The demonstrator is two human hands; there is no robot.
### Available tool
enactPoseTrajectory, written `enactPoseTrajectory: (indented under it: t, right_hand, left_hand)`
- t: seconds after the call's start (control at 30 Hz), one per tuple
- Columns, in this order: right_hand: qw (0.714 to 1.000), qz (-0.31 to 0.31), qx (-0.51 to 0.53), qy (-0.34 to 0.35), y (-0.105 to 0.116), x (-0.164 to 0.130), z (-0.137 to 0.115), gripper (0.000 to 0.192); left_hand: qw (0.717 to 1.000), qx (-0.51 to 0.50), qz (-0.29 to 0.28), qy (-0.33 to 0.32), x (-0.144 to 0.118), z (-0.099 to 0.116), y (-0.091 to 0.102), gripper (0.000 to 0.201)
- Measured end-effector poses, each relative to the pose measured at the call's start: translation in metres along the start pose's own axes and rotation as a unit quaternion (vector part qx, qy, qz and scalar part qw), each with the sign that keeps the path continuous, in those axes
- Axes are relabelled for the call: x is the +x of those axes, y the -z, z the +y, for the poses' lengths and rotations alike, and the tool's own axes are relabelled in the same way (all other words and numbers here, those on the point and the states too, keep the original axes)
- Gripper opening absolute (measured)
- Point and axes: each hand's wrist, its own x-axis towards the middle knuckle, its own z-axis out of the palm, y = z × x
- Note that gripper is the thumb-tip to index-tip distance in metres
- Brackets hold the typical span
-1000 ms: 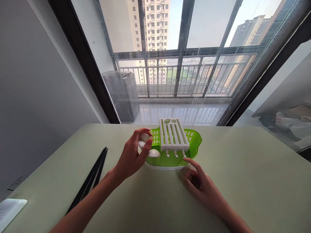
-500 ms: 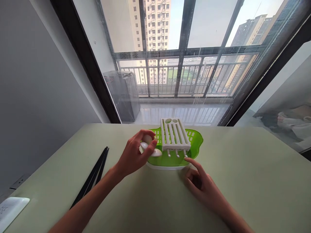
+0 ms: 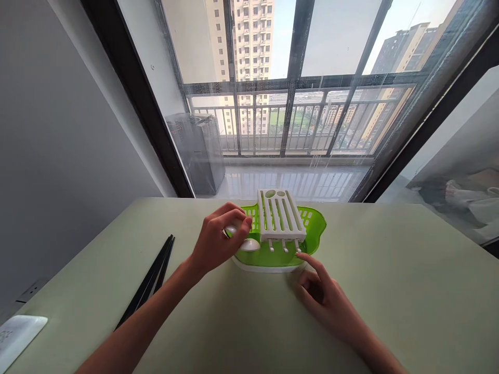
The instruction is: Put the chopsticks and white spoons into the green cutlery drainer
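Observation:
A green basket (image 3: 273, 257) with a white base stands on the table, and a white slotted rack (image 3: 280, 215) with small hooks lies across its top. My left hand (image 3: 220, 236) is at the basket's left side, thumb and fingers closed around a white spoon (image 3: 233, 228) that they largely cover. Just below the fingertips the rounded bowl of another white spoon (image 3: 250, 244) shows at the basket's edge. My right hand (image 3: 323, 291) is at the front right, holding nothing. Its index finger reaches out to the rack's rightmost hook while the other fingers curl.
Black chopsticks (image 3: 154, 275) lie to the left of the basket, beside my left forearm. A white object (image 3: 21, 335) sits at the table's left edge. Beyond the pale green table (image 3: 401, 270) is a large window.
My left hand has shifted slightly left, and its fingers have drawn closer together. Less white shows between them. My right hand keeps its place at the hook.

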Motion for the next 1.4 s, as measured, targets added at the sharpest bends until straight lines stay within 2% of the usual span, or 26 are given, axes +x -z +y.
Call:
enactPoseTrajectory:
  t: [0.23, 0.83, 1.23, 1.4]
  right_hand:
    - [1.0, 0.004, -0.008, 0.006, 0.0, 0.0, -0.001, 0.055]
    - [1.0, 0.0, 0.001, -0.002, 0.001, 0.001, -0.002, 0.054]
    - [1.0, 0.001, 0.0, 0.001, 0.001, -0.001, 0.0, 0.055]
    - [1.0, 0.005, -0.003, 0.009, 0.0, 0.0, -0.001, 0.055]
  left_hand:
    - [0.999, -0.004, -0.014, -0.029, 0.001, -0.005, 0.0, 0.036]
    - [0.993, -0.083, -0.076, -0.045, -0.01, -0.007, 0.011, 0.02]
    - [0.988, -0.071, -0.137, 0.022, 0.014, 0.006, 0.009, 0.029]
    - [0.983, -0.071, -0.17, -0.017, 0.009, 0.003, 0.013, 0.027]
